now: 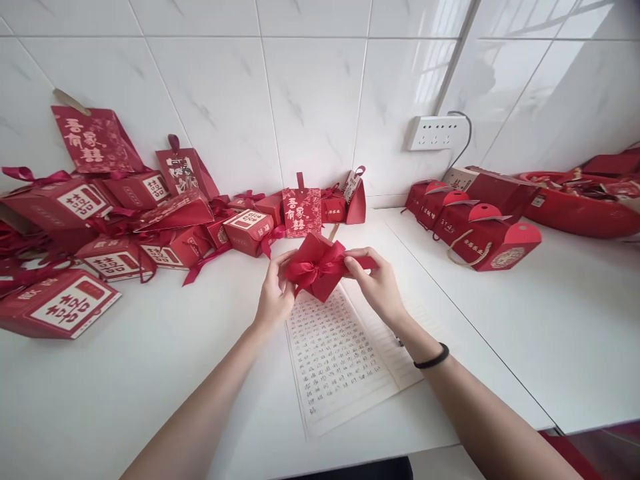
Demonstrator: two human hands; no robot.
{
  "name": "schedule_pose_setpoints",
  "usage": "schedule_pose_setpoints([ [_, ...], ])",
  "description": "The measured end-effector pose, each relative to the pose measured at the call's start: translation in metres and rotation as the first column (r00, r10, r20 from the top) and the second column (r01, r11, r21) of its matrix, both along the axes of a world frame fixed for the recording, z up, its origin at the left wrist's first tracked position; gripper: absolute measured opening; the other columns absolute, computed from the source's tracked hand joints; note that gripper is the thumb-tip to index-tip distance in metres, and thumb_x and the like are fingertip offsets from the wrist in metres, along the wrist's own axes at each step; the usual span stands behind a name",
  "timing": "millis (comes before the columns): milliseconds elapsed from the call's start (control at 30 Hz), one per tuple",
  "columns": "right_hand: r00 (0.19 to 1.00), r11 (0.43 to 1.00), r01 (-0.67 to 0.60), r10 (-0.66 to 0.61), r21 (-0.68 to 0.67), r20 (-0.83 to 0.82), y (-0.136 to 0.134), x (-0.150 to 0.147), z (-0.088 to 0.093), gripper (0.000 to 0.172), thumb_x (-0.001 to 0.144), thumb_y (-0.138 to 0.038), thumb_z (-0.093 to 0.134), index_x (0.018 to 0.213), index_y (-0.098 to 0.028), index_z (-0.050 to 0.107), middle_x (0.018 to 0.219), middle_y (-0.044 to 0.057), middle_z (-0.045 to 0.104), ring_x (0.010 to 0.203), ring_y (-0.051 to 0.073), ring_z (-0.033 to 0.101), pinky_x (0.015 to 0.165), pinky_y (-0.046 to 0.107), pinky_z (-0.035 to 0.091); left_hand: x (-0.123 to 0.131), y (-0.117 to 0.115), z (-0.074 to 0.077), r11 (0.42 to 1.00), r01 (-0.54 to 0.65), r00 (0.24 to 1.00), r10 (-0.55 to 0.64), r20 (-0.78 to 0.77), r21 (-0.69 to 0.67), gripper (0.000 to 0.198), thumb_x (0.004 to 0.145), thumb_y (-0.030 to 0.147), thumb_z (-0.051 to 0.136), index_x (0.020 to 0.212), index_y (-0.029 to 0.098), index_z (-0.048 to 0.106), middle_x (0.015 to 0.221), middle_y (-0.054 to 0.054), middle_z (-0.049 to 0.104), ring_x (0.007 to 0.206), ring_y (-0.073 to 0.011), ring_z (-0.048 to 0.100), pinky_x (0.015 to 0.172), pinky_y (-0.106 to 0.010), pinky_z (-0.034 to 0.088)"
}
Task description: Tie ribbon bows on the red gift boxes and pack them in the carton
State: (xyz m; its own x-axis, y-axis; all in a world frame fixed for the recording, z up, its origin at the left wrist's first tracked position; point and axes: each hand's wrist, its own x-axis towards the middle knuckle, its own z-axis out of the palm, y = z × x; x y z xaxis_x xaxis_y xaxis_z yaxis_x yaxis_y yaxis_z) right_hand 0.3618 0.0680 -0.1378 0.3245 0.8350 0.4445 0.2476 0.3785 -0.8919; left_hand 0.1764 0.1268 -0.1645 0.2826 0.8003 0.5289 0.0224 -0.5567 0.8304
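Observation:
I hold a small red gift box (320, 257) with a red ribbon bow (316, 269) on its front, lifted a little above a printed sheet of paper (336, 353). My left hand (276, 291) pinches the left loop of the bow. At the bow's right end my right hand (374, 280) pinches the ribbon; a black band is on that wrist. Both hands have their fingers closed on the ribbon.
Many red gift boxes with ribbons (100, 227) are piled at the left and back of the white table (150, 373). A row of red handled boxes (475, 227) lies at the right, a red basin (575, 207) beyond them. A wall socket (434, 132) hangs behind.

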Motion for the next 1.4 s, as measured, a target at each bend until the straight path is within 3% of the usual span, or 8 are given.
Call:
schedule_pose_setpoints([
  [233,0.992,0.993,-0.118,0.118,-0.019,-0.036,-0.016,-0.017,0.004,0.034,0.083,-0.051,0.062,0.087,-0.018,0.060,0.089,0.006,0.064,0.075,0.019,0.064,0.072,0.037,0.058,-0.003,-0.008,0.022,0.992,-0.122,0.960,0.123,0.253,-0.021,0.026,0.083,0.018,0.047,0.106,0.022,0.057,0.123,-0.005,0.060,0.118,-0.0203,0.054,0.103,-0.039,0.042],
  [400,0.992,0.982,-0.129,0.130,-0.137,0.000,-0.016,-0.022,-0.004,0.041,0.080,-0.059,0.059,0.075,-0.019,0.055,0.074,0.003,0.060,0.066,0.018,0.060,0.056,0.030,0.055,-0.008,-0.008,0.021,0.999,-0.014,0.994,0.019,0.106,-0.050,0.043,0.090,0.041,0.036,0.123,0.020,0.055,0.135,-0.005,0.052,0.131,-0.0233,0.041,0.112,-0.040,0.030],
  [500,0.992,0.970,-0.088,0.106,-0.227,0.069,-0.015,-0.021,-0.009,0.046,0.082,-0.063,0.052,0.070,-0.019,0.052,0.068,0.002,0.055,0.062,0.017,0.055,0.048,0.027,0.050,-0.007,-0.010,0.020,0.992,-0.034,0.999,0.030,-0.036,-0.121,0.049,0.086,0.043,0.046,0.130,0.023,0.049,0.137,-0.005,0.047,0.134,-0.0240,0.036,0.113,-0.039,0.029],
  [733,0.923,0.931,-0.227,0.299,-0.288,0.240,-0.018,-0.012,0.001,0.046,0.082,-0.062,0.048,0.075,-0.018,0.059,0.080,0.005,0.057,0.077,0.022,0.056,0.066,0.035,0.049,-0.003,-0.013,0.019,0.951,-0.207,0.977,0.213,0.003,-0.228,0.045,0.077,0.036,0.060,0.120,0.025,0.050,0.108,-0.005,0.048,0.110,-0.0205,0.052,0.096,-0.036,0.044],
  [867,0.895,0.896,-0.297,0.382,-0.331,0.229,-0.017,-0.011,0.003,0.038,0.082,-0.054,0.053,0.090,-0.018,0.064,0.091,0.007,0.059,0.087,0.024,0.058,0.066,0.033,0.049,-0.001,-0.013,0.023,0.924,-0.221,0.957,0.267,0.112,-0.312,0.026,0.075,0.035,0.063,0.093,0.021,0.049,0.091,-0.002,0.055,0.088,-0.0170,0.057,0.079,-0.031,0.048],
  [1133,0.887,0.876,-0.361,0.428,-0.320,0.172,-0.009,0.000,0.000,0.037,0.076,-0.054,0.063,0.066,-0.019,0.055,0.080,0.003,0.059,0.078,0.020,0.057,0.072,0.032,0.046,-0.006,-0.006,0.026,0.921,-0.226,0.945,0.287,0.159,-0.318,0.028,0.078,0.041,0.060,0.065,0.019,0.047,0.063,0.004,0.045,0.061,-0.0102,0.043,0.061,-0.022,0.037],
  [1300,0.878,0.869,-0.388,0.450,-0.307,0.166,-0.008,0.003,0.002,0.039,0.075,-0.052,0.064,0.059,-0.019,0.052,0.078,0.002,0.061,0.076,0.018,0.057,0.076,0.033,0.045,-0.007,-0.001,0.023,0.930,-0.250,0.926,0.311,0.214,-0.270,0.027,0.076,0.033,0.060,0.063,0.020,0.040,0.063,0.005,0.044,0.061,-0.0090,0.045,0.061,-0.020,0.039],
  [1400,0.910,0.859,-0.372,0.413,-0.352,0.044,-0.006,0.017,0.003,0.040,0.069,-0.051,0.072,0.057,-0.018,0.054,0.073,0.004,0.063,0.072,0.019,0.060,0.073,0.034,0.050,-0.022,0.013,0.024,0.894,-0.338,0.860,0.421,0.290,-0.295,0.023,0.074,0.034,0.058,0.068,0.021,0.040,0.065,0.005,0.046,0.059,-0.0087,0.046,0.061,-0.021,0.043],
])
